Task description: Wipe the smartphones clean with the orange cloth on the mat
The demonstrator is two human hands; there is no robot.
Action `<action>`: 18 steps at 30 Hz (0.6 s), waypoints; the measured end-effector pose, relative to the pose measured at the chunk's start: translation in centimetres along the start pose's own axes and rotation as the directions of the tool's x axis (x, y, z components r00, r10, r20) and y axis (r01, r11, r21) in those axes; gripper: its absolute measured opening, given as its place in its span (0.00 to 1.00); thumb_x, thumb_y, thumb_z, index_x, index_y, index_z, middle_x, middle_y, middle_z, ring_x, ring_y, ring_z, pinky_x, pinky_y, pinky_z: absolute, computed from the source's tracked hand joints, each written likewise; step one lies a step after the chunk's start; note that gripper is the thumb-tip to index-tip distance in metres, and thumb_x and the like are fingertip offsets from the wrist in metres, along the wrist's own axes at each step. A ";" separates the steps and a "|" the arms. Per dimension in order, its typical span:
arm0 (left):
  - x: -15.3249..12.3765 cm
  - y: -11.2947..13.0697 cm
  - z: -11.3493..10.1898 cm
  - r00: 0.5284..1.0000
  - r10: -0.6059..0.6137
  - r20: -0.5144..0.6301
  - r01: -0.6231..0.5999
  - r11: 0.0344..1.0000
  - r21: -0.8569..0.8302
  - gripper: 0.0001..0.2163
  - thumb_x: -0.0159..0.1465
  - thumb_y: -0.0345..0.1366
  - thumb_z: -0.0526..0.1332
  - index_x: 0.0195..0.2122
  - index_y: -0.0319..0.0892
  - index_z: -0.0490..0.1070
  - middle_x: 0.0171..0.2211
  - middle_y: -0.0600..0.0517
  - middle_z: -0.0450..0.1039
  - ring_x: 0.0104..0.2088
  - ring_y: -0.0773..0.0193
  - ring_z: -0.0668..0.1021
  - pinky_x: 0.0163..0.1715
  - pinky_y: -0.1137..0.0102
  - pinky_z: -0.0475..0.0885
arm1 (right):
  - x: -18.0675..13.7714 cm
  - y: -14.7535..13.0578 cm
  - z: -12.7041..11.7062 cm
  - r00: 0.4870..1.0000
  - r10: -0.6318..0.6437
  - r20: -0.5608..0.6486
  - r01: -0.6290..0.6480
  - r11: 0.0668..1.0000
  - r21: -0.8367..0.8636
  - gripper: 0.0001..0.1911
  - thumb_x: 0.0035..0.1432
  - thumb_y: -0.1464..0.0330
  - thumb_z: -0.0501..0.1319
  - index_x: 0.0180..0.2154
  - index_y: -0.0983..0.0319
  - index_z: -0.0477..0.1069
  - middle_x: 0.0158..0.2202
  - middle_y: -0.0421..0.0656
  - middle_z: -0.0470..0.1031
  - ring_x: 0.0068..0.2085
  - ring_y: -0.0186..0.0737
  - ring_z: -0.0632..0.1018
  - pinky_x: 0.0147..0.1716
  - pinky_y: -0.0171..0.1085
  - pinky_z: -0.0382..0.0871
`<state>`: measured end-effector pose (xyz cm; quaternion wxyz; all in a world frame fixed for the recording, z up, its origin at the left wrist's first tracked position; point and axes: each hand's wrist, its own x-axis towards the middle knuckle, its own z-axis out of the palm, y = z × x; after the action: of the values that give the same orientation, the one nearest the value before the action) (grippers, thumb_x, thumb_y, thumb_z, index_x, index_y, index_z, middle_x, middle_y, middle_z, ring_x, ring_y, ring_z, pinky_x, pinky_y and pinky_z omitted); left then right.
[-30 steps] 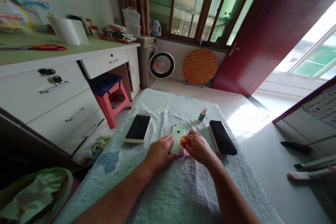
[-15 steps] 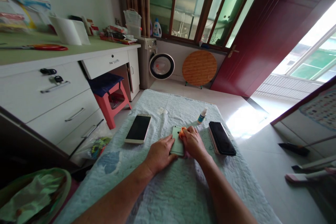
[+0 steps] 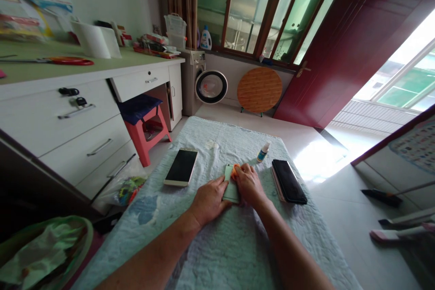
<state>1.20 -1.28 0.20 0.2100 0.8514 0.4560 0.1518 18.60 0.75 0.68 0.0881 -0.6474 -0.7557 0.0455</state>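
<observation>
A pale green smartphone [image 3: 231, 190] lies back up on the cloth-covered table [image 3: 217, 253]. My left hand [image 3: 210, 198] grips its left side, fingers along the edge and thumb at the lower end. Bunched in the fingers of my right hand [image 3: 249, 182] is an orange cloth [image 3: 234, 171], pressed against the upper right of the phone's back. To the left lies a larger gold-edged phone [image 3: 181, 166], screen up. A small spray bottle [image 3: 263, 152] stands upright beyond my right hand. Further right, a black phone [image 3: 288, 181] rests on something pinkish, mostly hidden.
A pink stool [image 3: 144, 136] with a dark blue seat stands by the white desk [image 3: 78, 113]. Behind the table are a washing machine [image 3: 193, 81] with its door open and a round wooden tabletop [image 3: 260, 89]. A green-rimmed basket [image 3: 89, 235] is at lower left.
The view has shifted slightly, so everything sits a little lower and to the right. Both hands stay on the phone; the orange cloth remains near its upper right.
</observation>
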 end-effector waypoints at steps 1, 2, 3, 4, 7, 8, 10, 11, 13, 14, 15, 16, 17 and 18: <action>0.0 0.0 0.0 1.000 -0.001 0.000 0.001 1.000 0.003 0.23 0.57 0.43 0.65 0.53 0.43 0.68 0.57 0.45 0.68 0.53 0.52 0.73 0.53 0.65 0.68 | 0.3 0.1 0.1 1.000 0.024 0.003 -0.024 1.000 -0.015 0.12 0.66 0.67 0.52 0.47 0.59 0.70 0.44 0.46 0.67 0.43 0.42 0.66 0.42 0.37 0.56; 0.0 0.1 0.0 1.000 -0.001 0.001 0.001 1.000 0.007 0.22 0.58 0.43 0.65 0.53 0.43 0.68 0.57 0.45 0.68 0.53 0.52 0.73 0.53 0.64 0.68 | 0.5 0.2 0.1 0.999 0.041 0.001 -0.041 0.999 -0.028 0.12 0.66 0.67 0.52 0.47 0.59 0.70 0.44 0.47 0.67 0.43 0.43 0.66 0.42 0.37 0.56; 0.0 0.1 -0.1 1.000 -0.002 0.003 0.002 1.000 0.011 0.22 0.58 0.43 0.65 0.53 0.44 0.68 0.58 0.45 0.68 0.53 0.52 0.73 0.52 0.64 0.68 | 0.6 0.2 0.2 0.999 0.048 -0.004 -0.048 0.998 -0.038 0.11 0.66 0.67 0.52 0.46 0.60 0.70 0.44 0.47 0.67 0.43 0.43 0.66 0.42 0.37 0.56; 0.0 0.2 -0.1 1.000 -0.007 0.006 0.007 1.000 0.016 0.22 0.58 0.43 0.64 0.53 0.43 0.68 0.58 0.45 0.67 0.53 0.52 0.73 0.53 0.64 0.68 | 0.8 0.1 0.3 0.999 0.051 -0.011 -0.051 0.998 -0.045 0.11 0.66 0.67 0.52 0.46 0.60 0.71 0.44 0.48 0.67 0.43 0.43 0.66 0.41 0.37 0.56; 0.0 0.3 -0.3 0.999 -0.026 0.021 0.025 0.999 0.027 0.21 0.59 0.42 0.64 0.53 0.43 0.68 0.59 0.45 0.66 0.54 0.51 0.72 0.54 0.63 0.67 | 1.4 -0.3 0.3 1.000 0.021 -0.012 -0.021 0.999 -0.047 0.10 0.65 0.66 0.53 0.45 0.60 0.71 0.43 0.47 0.67 0.43 0.43 0.65 0.40 0.37 0.55; 0.0 0.3 -0.4 0.999 -0.029 0.025 0.028 0.999 0.024 0.21 0.59 0.42 0.64 0.53 0.43 0.69 0.60 0.45 0.66 0.55 0.51 0.72 0.54 0.63 0.67 | 1.7 -0.5 0.3 1.000 0.001 -0.004 -0.002 0.999 -0.045 0.10 0.65 0.66 0.54 0.45 0.60 0.71 0.44 0.47 0.67 0.43 0.43 0.65 0.40 0.37 0.55; 0.0 0.4 -0.5 0.999 -0.029 0.028 0.029 1.000 0.010 0.21 0.60 0.42 0.64 0.53 0.44 0.68 0.60 0.46 0.66 0.56 0.52 0.72 0.55 0.63 0.66 | 2.1 -0.8 0.2 0.999 -0.034 0.015 0.035 0.998 -0.046 0.09 0.64 0.66 0.55 0.44 0.58 0.71 0.44 0.46 0.67 0.44 0.43 0.65 0.39 0.37 0.55; 0.0 0.4 -0.6 0.999 -0.028 0.029 0.028 1.000 0.003 0.21 0.60 0.42 0.63 0.53 0.44 0.68 0.60 0.47 0.66 0.56 0.52 0.72 0.55 0.63 0.66 | 2.3 -0.9 0.2 0.999 -0.048 0.024 0.049 0.998 -0.048 0.09 0.64 0.66 0.55 0.43 0.58 0.71 0.44 0.46 0.67 0.44 0.43 0.64 0.39 0.37 0.55; 0.0 0.5 -0.6 0.999 -0.027 0.025 0.028 1.000 -0.004 0.22 0.60 0.42 0.64 0.55 0.44 0.67 0.60 0.47 0.66 0.56 0.52 0.71 0.55 0.63 0.67 | 2.4 -1.0 0.1 0.997 -0.072 0.035 0.074 0.996 -0.049 0.09 0.64 0.66 0.55 0.45 0.56 0.71 0.44 0.45 0.67 0.45 0.42 0.64 0.40 0.37 0.54; 0.0 0.5 -0.6 0.999 -0.028 0.022 0.028 1.000 -0.005 0.23 0.60 0.42 0.64 0.56 0.44 0.66 0.60 0.47 0.66 0.56 0.52 0.71 0.55 0.63 0.67 | 2.3 -1.0 0.0 0.996 -0.082 0.038 0.084 0.995 -0.046 0.10 0.64 0.66 0.55 0.46 0.55 0.71 0.44 0.45 0.67 0.45 0.42 0.64 0.40 0.37 0.54; 0.0 0.5 -0.6 0.999 -0.027 0.019 0.027 1.000 -0.008 0.24 0.59 0.41 0.64 0.57 0.44 0.66 0.60 0.47 0.65 0.56 0.52 0.71 0.55 0.63 0.67 | 2.1 -1.0 0.0 0.995 -0.096 0.040 0.097 0.994 -0.041 0.11 0.64 0.66 0.55 0.47 0.54 0.71 0.44 0.44 0.67 0.45 0.42 0.64 0.40 0.37 0.54; 0.0 0.5 -0.6 1.000 -0.025 0.016 0.025 1.000 -0.012 0.25 0.59 0.41 0.64 0.58 0.45 0.65 0.60 0.47 0.66 0.56 0.52 0.71 0.55 0.63 0.66 | 1.8 -1.0 -0.1 0.993 -0.113 0.042 0.114 0.993 -0.031 0.12 0.65 0.66 0.55 0.48 0.53 0.71 0.44 0.44 0.67 0.45 0.42 0.64 0.41 0.37 0.54; 0.0 0.5 -0.6 1.000 -0.024 0.013 0.024 1.000 -0.017 0.25 0.59 0.41 0.64 0.58 0.45 0.64 0.60 0.47 0.66 0.56 0.52 0.71 0.56 0.63 0.67 | 1.5 -0.9 -0.1 0.990 -0.134 0.043 0.135 0.991 -0.017 0.12 0.65 0.66 0.54 0.48 0.53 0.71 0.44 0.43 0.67 0.44 0.41 0.64 0.41 0.37 0.54; 0.0 0.5 -0.6 1.000 -0.023 0.011 0.023 1.000 -0.021 0.25 0.59 0.41 0.64 0.58 0.45 0.65 0.59 0.47 0.67 0.55 0.52 0.72 0.55 0.63 0.67 | 1.1 -0.8 -0.2 0.986 -0.159 0.042 0.159 0.987 0.002 0.12 0.66 0.66 0.53 0.47 0.52 0.71 0.43 0.42 0.67 0.44 0.40 0.64 0.41 0.37 0.54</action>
<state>1.30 -1.47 0.95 0.2230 0.8446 0.4632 0.1495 17.67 1.72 1.11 0.0748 -0.5841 -0.8066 0.0514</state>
